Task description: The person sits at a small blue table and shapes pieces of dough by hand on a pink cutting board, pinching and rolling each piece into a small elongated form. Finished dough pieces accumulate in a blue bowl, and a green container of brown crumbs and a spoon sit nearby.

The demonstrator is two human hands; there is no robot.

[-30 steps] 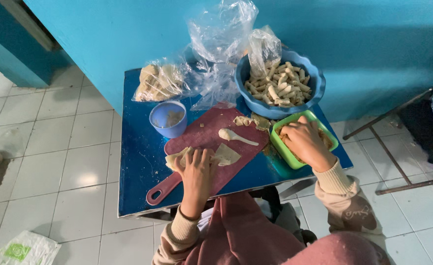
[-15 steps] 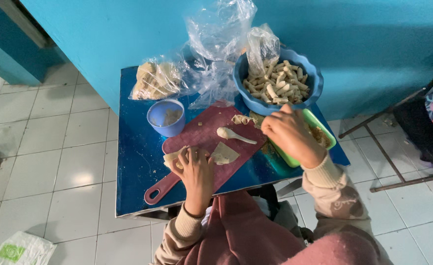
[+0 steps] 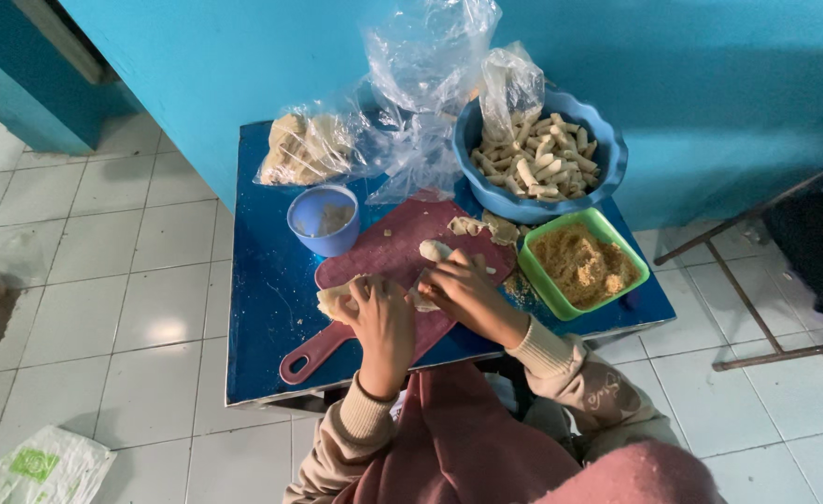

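Observation:
A thin pale wrapper sheet (image 3: 335, 296) lies on a dark red cutting board (image 3: 388, 250) on a small blue table (image 3: 262, 308). My left hand (image 3: 383, 317) presses on the sheet with fingers spread. My right hand (image 3: 467, 291) rests beside it on the same sheet, fingers curled at its right edge. A small pale dough piece (image 3: 433, 249) sits just beyond my right hand. Whether filling is under my hands is hidden.
A green square container of brown crumbs (image 3: 584, 264) stands right of the board. Behind it is a blue bowl of rolled pale sticks (image 3: 537, 163). A small blue cup (image 3: 323, 218) and clear plastic bags (image 3: 355, 140) sit at the back. A metal chair frame (image 3: 766, 280) stands at right.
My right hand has come back from the green container to the wrapper on the board. My left hand has stayed on the sheet.

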